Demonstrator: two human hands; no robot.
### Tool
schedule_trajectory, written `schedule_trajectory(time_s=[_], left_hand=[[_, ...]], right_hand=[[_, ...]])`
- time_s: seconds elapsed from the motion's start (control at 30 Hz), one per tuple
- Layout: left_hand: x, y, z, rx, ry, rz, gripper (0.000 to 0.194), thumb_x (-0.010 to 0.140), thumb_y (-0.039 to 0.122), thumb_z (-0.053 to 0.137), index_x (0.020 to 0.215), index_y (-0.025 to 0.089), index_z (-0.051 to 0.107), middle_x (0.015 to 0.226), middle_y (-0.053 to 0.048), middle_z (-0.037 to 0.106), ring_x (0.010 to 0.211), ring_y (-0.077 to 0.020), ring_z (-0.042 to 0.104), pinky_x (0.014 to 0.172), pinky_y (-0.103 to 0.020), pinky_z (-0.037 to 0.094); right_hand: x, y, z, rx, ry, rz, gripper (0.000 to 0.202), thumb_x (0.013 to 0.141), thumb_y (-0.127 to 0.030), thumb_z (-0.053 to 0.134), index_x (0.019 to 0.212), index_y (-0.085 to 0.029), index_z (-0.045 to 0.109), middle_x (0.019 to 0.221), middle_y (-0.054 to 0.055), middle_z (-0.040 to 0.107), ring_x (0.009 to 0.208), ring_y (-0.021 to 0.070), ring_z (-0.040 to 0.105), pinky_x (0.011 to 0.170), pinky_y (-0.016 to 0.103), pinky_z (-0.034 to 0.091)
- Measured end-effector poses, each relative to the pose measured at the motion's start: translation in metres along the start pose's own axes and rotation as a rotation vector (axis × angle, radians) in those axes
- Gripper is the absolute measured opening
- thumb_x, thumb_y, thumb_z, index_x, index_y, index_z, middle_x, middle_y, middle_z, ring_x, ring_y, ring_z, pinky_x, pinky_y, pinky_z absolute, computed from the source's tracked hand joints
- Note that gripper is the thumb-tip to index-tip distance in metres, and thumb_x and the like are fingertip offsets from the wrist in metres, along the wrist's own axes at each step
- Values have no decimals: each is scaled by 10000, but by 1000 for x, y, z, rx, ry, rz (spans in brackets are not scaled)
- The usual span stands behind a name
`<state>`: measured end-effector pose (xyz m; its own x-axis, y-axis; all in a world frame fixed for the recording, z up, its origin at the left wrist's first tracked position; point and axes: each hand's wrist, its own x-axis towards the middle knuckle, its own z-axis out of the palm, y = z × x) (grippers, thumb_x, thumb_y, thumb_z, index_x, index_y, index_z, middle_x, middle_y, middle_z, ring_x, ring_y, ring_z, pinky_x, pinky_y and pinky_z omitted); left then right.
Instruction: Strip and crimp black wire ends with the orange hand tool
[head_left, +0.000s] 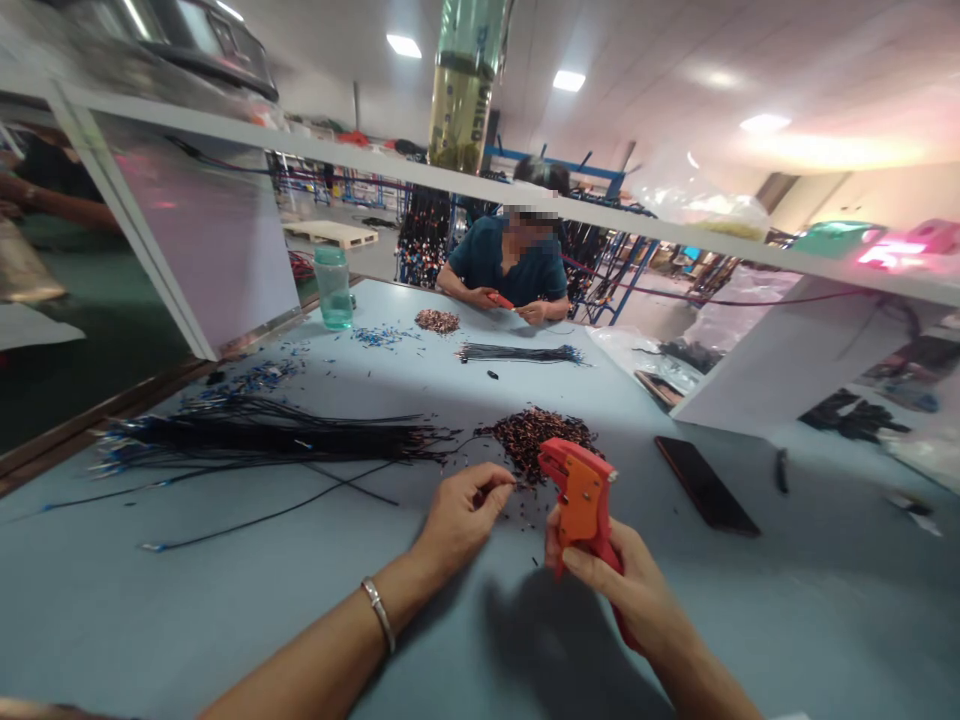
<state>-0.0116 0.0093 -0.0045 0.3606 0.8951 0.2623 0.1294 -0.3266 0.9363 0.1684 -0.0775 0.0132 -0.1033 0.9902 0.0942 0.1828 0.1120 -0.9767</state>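
Note:
My right hand [622, 575] is wrapped around the handles of a red and orange wire stripper [581, 500], whose jaws point up and to the left. My left hand [469, 510] is closed in a pinch just left of the tool; whatever lies between its fingertips is too small to make out. Behind both hands spreads a pile of small black and copper-coloured scraps [536, 440]. A thick bundle of black wires [285, 438] with blue and silver ends lies to the left. A few single wires [277, 525] lie loose in front of the bundle.
A dark phone [705, 485] lies at right. Across the table [420, 640], a person [506, 260] holds a red tool near a smaller wire bundle [521, 353]. A green bottle [333, 288] stands back left, near blue bits [375, 337] and another scrap pile [437, 321]. A shelf crosses above.

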Motion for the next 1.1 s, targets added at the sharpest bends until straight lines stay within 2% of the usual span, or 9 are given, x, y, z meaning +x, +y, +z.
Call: schedule_trajectory(time_s=[0.13,0.3,0.5,0.63,0.73,0.9,1.1], left_hand=[[1,0,-4,37,39,-24,188,831,298,515,807,163,645,665,18,573,628,-121,481,590,-214,365],[-1,1,-5,89,58,-58,175,840,283,484,831,171,618,608,40,499,569,-112,423,541,-214,319],[1,2,-3,33,49,-57,163,844,272,465,824,171,591,634,30,516,580,-118,452,555,-219,337],[1,1,-2,41,62,-24,185,843,273,479,841,161,626,718,-5,592,621,-131,496,570,-226,359],[1,0,-2,57,83,27,176,839,251,500,845,168,655,796,-29,643,711,-152,546,637,-236,395],[-1,2,-3,104,100,90,177,849,249,512,823,187,676,735,-22,649,762,-172,546,692,-257,405],[-1,6,-4,116,90,117,195,861,255,494,803,189,668,676,-11,637,713,-169,543,701,-277,402]], right_hand=[[0,0,3,333,-79,121,331,763,-406,671,959,-145,613,768,50,621,713,200,579,662,322,478],[5,6,1,480,-110,232,352,724,-396,714,942,-135,624,769,57,644,680,197,620,613,307,486],[5,9,0,541,-140,334,391,695,-397,749,946,-123,627,759,61,662,663,193,649,605,305,505],[2,10,1,573,-150,336,370,707,-375,740,957,-124,633,757,63,670,656,196,656,563,289,508],[2,11,1,573,-163,334,361,704,-361,745,949,-118,639,756,66,674,649,195,660,592,303,514],[3,5,2,534,-205,333,374,689,-375,756,932,-115,642,753,68,675,658,192,657,613,306,507],[2,1,4,512,-221,317,371,700,-388,743,938,-123,637,755,60,670,659,185,649,614,303,502]])
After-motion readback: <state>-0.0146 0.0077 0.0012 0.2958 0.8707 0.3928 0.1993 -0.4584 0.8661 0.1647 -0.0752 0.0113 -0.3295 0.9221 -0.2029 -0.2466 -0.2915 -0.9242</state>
